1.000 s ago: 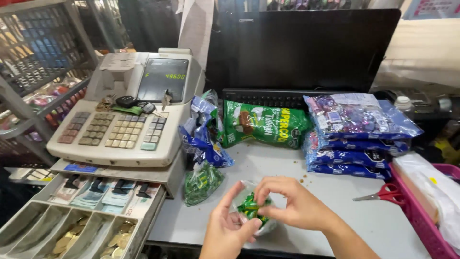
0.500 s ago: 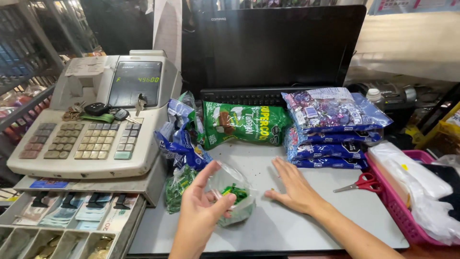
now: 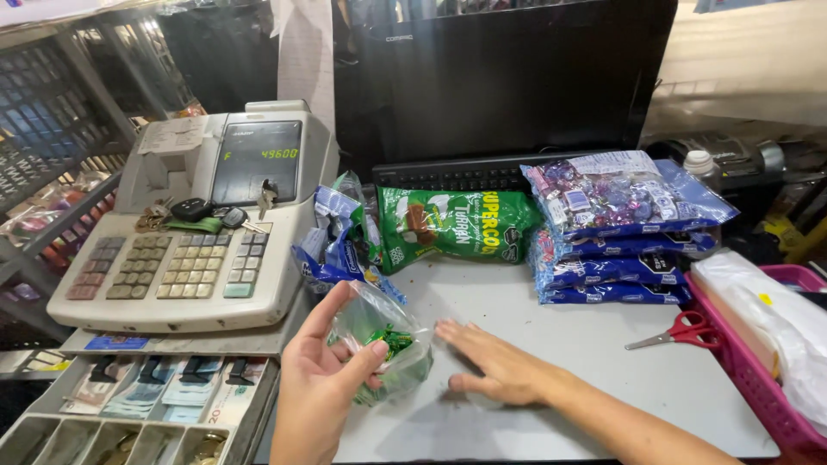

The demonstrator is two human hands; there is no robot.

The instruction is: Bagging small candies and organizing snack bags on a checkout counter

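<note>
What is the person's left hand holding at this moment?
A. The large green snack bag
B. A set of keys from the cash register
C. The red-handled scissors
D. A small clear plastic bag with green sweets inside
D: the left hand grips the small clear plastic bag with green wrapped sweets inside, while the right hand lies flat on the counter; the scissors lie untouched further right.

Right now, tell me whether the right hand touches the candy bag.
Apart. The head view shows the right hand flat on the table, bare surface between it and the candy bag.
</note>
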